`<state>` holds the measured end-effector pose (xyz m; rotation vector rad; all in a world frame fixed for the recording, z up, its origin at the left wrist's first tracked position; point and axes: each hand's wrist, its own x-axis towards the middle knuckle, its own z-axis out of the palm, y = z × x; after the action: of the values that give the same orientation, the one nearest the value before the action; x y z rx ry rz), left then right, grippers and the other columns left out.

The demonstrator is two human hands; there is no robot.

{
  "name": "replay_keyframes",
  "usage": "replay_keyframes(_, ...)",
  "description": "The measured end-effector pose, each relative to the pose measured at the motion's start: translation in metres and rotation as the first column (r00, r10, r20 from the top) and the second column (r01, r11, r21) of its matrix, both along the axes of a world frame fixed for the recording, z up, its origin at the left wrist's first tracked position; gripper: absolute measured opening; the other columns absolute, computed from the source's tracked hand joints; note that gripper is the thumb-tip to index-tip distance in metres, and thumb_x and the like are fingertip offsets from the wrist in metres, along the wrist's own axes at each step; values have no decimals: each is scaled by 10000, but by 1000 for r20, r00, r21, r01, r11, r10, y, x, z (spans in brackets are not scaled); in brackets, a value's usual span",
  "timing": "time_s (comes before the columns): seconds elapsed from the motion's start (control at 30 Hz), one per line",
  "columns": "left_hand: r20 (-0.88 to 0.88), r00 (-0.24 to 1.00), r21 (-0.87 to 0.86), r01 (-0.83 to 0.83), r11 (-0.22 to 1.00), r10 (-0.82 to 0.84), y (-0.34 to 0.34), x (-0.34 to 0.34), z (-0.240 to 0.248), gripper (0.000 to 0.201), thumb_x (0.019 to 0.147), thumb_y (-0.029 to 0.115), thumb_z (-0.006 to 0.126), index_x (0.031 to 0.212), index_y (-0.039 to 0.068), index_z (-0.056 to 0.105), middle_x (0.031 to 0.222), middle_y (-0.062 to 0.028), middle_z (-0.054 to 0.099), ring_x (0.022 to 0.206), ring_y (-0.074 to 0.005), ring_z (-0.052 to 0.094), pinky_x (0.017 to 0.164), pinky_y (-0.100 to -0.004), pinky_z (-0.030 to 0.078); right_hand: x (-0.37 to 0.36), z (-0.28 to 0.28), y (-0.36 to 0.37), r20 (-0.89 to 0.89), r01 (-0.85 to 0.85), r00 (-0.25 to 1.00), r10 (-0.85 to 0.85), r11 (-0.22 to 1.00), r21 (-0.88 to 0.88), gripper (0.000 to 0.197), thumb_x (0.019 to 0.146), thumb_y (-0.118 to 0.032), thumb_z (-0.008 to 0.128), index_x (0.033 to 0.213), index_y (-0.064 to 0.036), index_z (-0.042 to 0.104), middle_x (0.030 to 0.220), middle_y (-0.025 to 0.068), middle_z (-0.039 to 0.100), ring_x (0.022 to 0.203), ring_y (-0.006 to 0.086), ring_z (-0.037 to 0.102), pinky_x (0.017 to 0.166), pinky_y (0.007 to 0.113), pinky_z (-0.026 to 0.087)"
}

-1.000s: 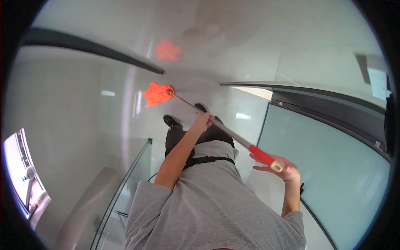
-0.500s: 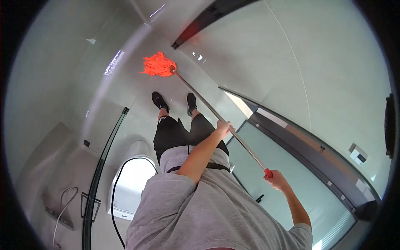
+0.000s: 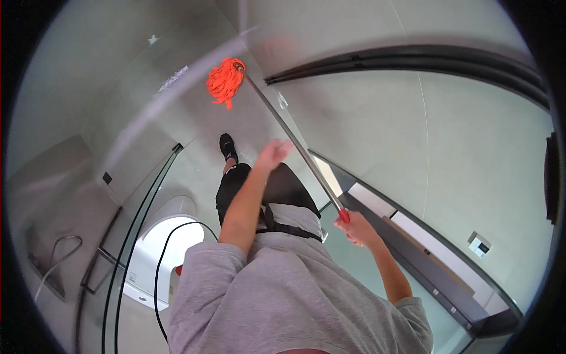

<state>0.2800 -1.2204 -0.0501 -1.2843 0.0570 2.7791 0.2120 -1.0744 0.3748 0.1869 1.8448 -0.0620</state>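
A mop with a bright orange string head [image 3: 225,82] and a slim metal handle [image 3: 283,127] slants across the middle of the view. Its head rests on the grey floor ahead of my feet. My right hand [image 3: 358,228] is closed around the red grip [image 3: 344,216] at the handle's near end. Beside the middle of the handle, my left hand [image 3: 275,153] appears off the metal, with a small gap between. Motion blurs its fingers, so their shape is unclear.
To my left stand a glass panel [image 3: 147,206] with a dark edge and a white toilet [image 3: 162,248]. A black cord [image 3: 158,277] hangs near my left side. On the right are a long mirrored cabinet [image 3: 413,242] and a wall switch [image 3: 479,245]. A dark rail [image 3: 413,59] juts in at upper right.
My left hand has come off the mop handle and moved left and forward. The right hand has shifted forward and left with the grip. The mop's strings now trail toward me rather than leftward.
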Motion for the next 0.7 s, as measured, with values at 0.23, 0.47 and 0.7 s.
replay_keyframes(0.23,377,895,-484,-30,875,239,-165,147,-30,251,1012,257,478,1186,78,493,1058,-94,702,881,-187,694,703,-358,542,-10,-62,-111,-71,-193,981,179,916,-352,244,936,-235,572,792,-44,524,556,21,481,422,137,512,381,320,404)
replay_keyframes(0.47,481,792,-580,-33,814,376,-155,291,-4,264,1004,276,489,1187,85,486,1097,-95,694,942,-189,687,758,-344,524,25,-192,-171,86,41,996,11,812,-583,238,917,-179,554,736,-44,479,621,29,510,444,157,520,385,336,389)
replay_keyframes(0.7,482,867,-307,33,951,125,-3,352,-25,292,1007,258,414,1228,79,481,1147,-115,679,971,-246,686,812,-392,525,59,-346,1,-279,-60,943,-179,735,-675,129,911,-175,562,934,-50,538,624,30,512,461,155,508,414,327,392)
